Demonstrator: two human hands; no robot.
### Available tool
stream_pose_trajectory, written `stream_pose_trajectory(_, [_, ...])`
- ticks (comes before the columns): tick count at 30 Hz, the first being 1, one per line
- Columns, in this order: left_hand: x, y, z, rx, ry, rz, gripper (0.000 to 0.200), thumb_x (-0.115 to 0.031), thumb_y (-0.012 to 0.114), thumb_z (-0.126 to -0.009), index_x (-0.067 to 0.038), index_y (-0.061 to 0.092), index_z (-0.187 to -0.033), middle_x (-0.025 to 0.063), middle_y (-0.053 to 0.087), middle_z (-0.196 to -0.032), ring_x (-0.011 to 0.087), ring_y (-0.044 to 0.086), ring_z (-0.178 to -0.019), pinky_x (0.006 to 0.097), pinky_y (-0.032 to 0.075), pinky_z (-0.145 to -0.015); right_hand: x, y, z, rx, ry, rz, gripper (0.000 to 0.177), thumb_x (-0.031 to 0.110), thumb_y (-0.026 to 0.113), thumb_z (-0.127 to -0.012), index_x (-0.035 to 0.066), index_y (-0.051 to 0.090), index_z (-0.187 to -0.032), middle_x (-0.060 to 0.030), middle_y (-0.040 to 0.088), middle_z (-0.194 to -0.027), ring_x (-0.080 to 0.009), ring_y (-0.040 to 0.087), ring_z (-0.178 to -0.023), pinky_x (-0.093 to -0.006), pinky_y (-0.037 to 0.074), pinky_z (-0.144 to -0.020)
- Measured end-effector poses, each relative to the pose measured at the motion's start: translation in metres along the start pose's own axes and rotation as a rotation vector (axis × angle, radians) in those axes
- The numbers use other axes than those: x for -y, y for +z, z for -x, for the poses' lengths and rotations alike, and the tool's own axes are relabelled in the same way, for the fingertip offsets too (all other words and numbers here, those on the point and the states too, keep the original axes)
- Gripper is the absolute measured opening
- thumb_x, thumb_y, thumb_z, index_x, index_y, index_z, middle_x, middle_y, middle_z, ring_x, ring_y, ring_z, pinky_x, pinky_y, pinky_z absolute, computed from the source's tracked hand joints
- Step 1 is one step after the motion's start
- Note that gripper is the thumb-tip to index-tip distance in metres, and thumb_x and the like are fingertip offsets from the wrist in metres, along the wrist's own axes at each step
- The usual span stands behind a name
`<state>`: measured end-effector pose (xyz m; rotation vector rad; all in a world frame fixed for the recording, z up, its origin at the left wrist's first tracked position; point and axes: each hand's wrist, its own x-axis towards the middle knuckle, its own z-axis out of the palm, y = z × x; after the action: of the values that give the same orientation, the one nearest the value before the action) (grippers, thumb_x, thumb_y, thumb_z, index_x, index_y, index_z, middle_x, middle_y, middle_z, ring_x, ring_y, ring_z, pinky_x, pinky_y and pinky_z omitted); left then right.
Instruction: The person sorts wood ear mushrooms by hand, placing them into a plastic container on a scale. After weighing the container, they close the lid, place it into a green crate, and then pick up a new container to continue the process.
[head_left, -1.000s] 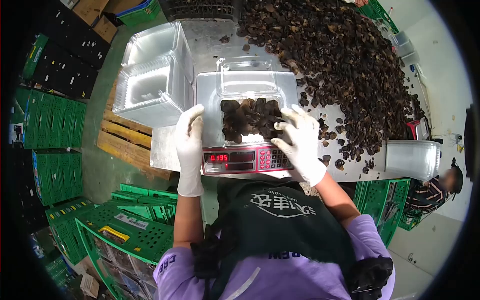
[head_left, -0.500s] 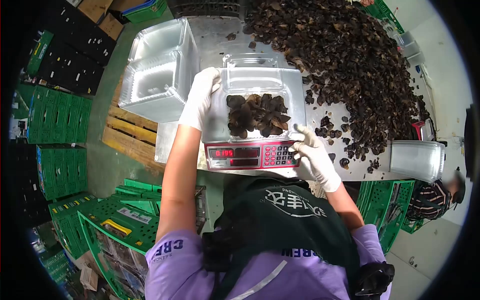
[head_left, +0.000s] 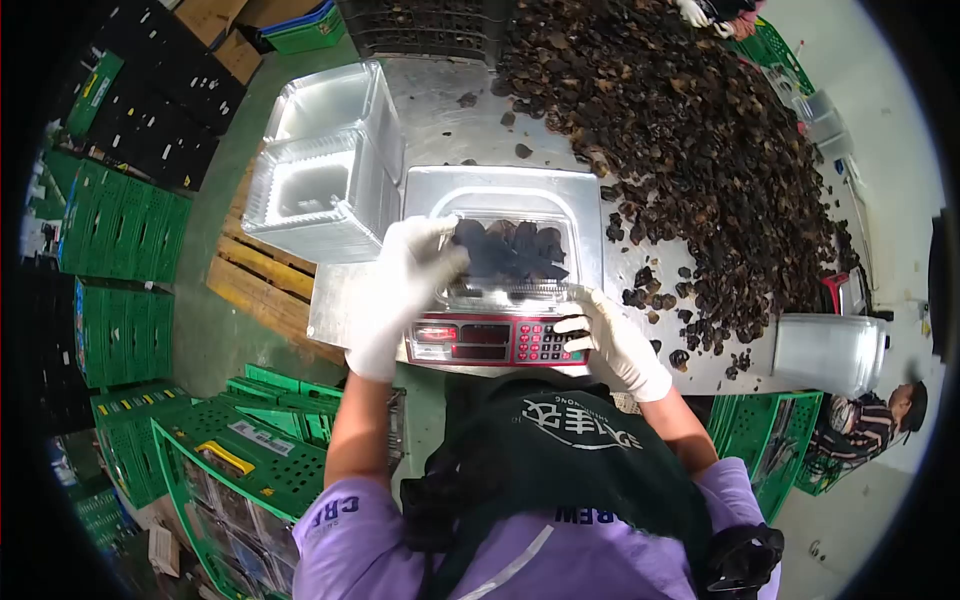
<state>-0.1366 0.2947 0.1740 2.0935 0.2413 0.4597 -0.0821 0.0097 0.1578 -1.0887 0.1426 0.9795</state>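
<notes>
A clear plastic clamshell box (head_left: pixel 508 262) with dark wood ear mushrooms (head_left: pixel 510 248) inside sits on the pan of the red-fronted scale (head_left: pixel 497 341), its lid folded down over them. My left hand (head_left: pixel 400 285), in a white glove and smeared by motion, is at the box's left side with its fingers near the lid edge. At the front right corner my right hand (head_left: pixel 615 345), also gloved, pinches the box rim, the other fingers over the keypad. The lit scale digits are blurred.
Stacked clear boxes (head_left: pixel 325 160) stand left of the scale. A large mushroom heap (head_left: pixel 690 150) spreads over the metal table (head_left: pixel 450 95) at right, where another person's gloved hands (head_left: pixel 700 14) show. More boxes (head_left: pixel 830 338) lie at the right edge; green crates (head_left: pixel 235 440) stand below left.
The raised lid has come down over the mushrooms. My left hand has moved from the scale's upper left toward me, and the right hand stays at the front right corner.
</notes>
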Motion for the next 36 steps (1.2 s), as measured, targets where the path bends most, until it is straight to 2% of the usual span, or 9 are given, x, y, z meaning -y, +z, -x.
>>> stream_pose_trajectory(1, [-0.004,0.0,0.014,-0.058,0.203,-0.431,0.045,-0.011,0.071,-0.078,-0.005,0.059,-0.12,0.0097,0.062,-0.091,0.0221,0.062,-0.084,0.0342,0.05,-0.077,-0.001,0.003,-0.002,-0.03,-0.019,0.064,0.039,0.028,0.047,-0.097,0.003,0.046,-0.127,-0.0073,0.059,-0.109,-0.0157,0.062,-0.087,-0.0261,0.053,-0.067])
stream_pose_trajectory(6, [0.022,0.017,0.065,0.129,-0.621,0.204,0.051,-0.016,0.071,-0.081,0.002,0.053,-0.125,0.0025,0.06,-0.076,0.0101,0.058,-0.069,0.0243,0.048,-0.062,-0.011,0.01,-0.017,-0.146,-0.01,0.261,0.02,0.006,0.052,-0.09,0.003,0.048,-0.11,-0.0058,0.055,-0.092,-0.0156,0.063,-0.074,-0.0231,0.054,-0.055])
stream_pose_trajectory(13, [0.008,0.009,0.085,-0.035,-0.707,0.879,0.036,-0.008,0.061,-0.088,-0.001,0.056,-0.123,0.0036,0.061,-0.079,0.0088,0.056,-0.065,0.0247,0.048,-0.06,-0.023,0.021,-0.007,-0.106,-0.191,0.288,0.012,-0.001,0.046,-0.091,0.005,0.048,-0.101,-0.0064,0.057,-0.074,-0.0126,0.057,-0.06,-0.023,0.048,-0.056])
stream_pose_trajectory(19, [-0.045,-0.062,0.137,-0.15,-0.679,0.821,0.05,0.0,0.054,-0.086,-0.009,0.048,-0.136,-0.0022,0.056,-0.076,0.006,0.052,-0.07,0.0209,0.044,-0.063,-0.023,0.072,0.007,0.14,-0.505,0.347,0.022,-0.011,0.051,-0.085,0.003,0.045,-0.102,-0.0033,0.046,-0.08,-0.012,0.052,-0.062,-0.0239,0.047,-0.055])
stream_pose_trajectory(26, [-0.083,-0.143,0.233,-0.763,-0.507,0.578,0.042,-0.005,0.056,-0.089,0.003,0.05,-0.129,0.0049,0.062,-0.09,0.0103,0.058,-0.078,0.0247,0.048,-0.073,-0.045,0.192,0.022,0.52,-0.398,0.545,0.023,-0.007,0.053,-0.088,0.001,0.043,-0.107,-0.0102,0.061,-0.081,-0.011,0.056,-0.06,-0.0222,0.049,-0.059])
stream_pose_trajectory(31, [-0.143,-0.223,0.35,-1.417,-0.406,0.365,0.037,-0.007,0.058,-0.085,0.011,0.055,-0.118,0.0052,0.06,-0.08,0.0074,0.051,-0.061,0.0191,0.041,-0.056,-0.064,0.28,0.027,1.176,-0.45,0.798,0.059,0.001,0.066,-0.078,-0.005,0.041,-0.131,-0.0163,0.059,-0.116,-0.0258,0.057,-0.108,-0.0358,0.043,-0.095])
stream_pose_trajectory(32, [-0.141,-0.236,0.395,-1.589,-0.493,0.17,0.033,-0.005,0.051,-0.084,0.007,0.059,-0.114,0.0019,0.059,-0.078,0.0042,0.048,-0.058,0.0174,0.037,-0.05,-0.07,0.283,0.02,1.216,-0.455,0.824,0.063,0.028,0.067,-0.085,-0.002,0.04,-0.134,-0.0151,0.056,-0.121,-0.024,0.057,-0.108,-0.0359,0.043,-0.093])
stream_pose_trajectory(33, [-0.149,-0.248,0.436,-1.645,-0.494,0.077,0.036,-0.004,0.05,-0.083,0.006,0.058,-0.116,0.0006,0.058,-0.076,0.0037,0.047,-0.058,0.0165,0.035,-0.05,-0.072,0.284,0.015,1.221,-0.466,0.807,0.054,-0.004,0.065,-0.076,-0.004,0.047,-0.127,-0.0163,0.056,-0.119,-0.0236,0.059,-0.103,-0.0322,0.046,-0.09])
stream_pose_trajectory(36, [-0.161,-0.281,0.571,-1.82,-0.736,-0.324,0.032,-0.005,0.052,-0.082,0.003,0.063,-0.111,0.0008,0.062,-0.076,0.0042,0.05,-0.057,0.0165,0.037,-0.052,-0.072,0.272,0.0,1.002,-0.35,0.947,0.038,-0.008,0.057,-0.079,-0.001,0.057,-0.116,-0.0134,0.059,-0.113,-0.0184,0.061,-0.096,-0.0273,0.047,-0.085])
